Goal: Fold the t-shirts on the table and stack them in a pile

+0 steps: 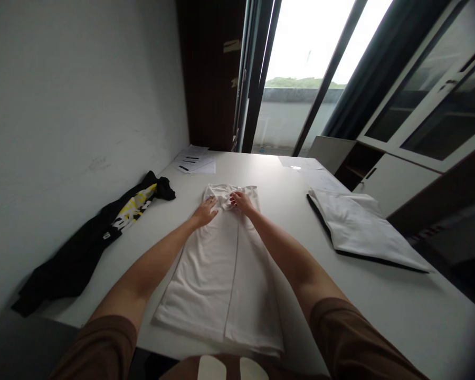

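A white shirt (pixel 217 264) lies partly folded on the white table, with a long fold edge running down its length. Its far end, around the neck, is bunched and wrinkled. On the far left side of the cloth rests my left hand (pixel 206 212), its fingers spread and nothing gripped. My right hand (pixel 240 201) is at the bunched far end, with curled fingers closed on the fabric; the fingertips are small and partly hidden.
Against the wall on the left lies a black garment (pixel 91 240) with yellow and white print. A stack of folded white and black cloth (pixel 368 227) sits on the right. Papers (pixel 196 161) lie at the table's (pixel 249 163) far end, before a glass door and cabinets.
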Demonstrator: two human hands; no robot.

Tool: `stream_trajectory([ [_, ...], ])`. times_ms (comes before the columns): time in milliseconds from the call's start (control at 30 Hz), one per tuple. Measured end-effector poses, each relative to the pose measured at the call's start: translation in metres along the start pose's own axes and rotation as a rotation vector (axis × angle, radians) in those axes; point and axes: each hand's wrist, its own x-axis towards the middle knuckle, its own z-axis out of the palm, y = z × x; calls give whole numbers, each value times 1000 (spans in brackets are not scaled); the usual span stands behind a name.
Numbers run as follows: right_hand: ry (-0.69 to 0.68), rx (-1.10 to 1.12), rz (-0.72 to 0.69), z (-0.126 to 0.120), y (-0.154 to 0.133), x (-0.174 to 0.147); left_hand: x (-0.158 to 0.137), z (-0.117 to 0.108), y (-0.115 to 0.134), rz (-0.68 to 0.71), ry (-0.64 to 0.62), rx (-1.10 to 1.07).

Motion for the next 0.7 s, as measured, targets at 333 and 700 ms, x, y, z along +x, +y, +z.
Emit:
stream_trajectory([
  [333,-65,-605,-141,29,-40,-13,-84,-31,20,249,-142,160],
  [700,17,-615,-114,41,-46,-13,-185,-70,38,-106,-103,296],
])
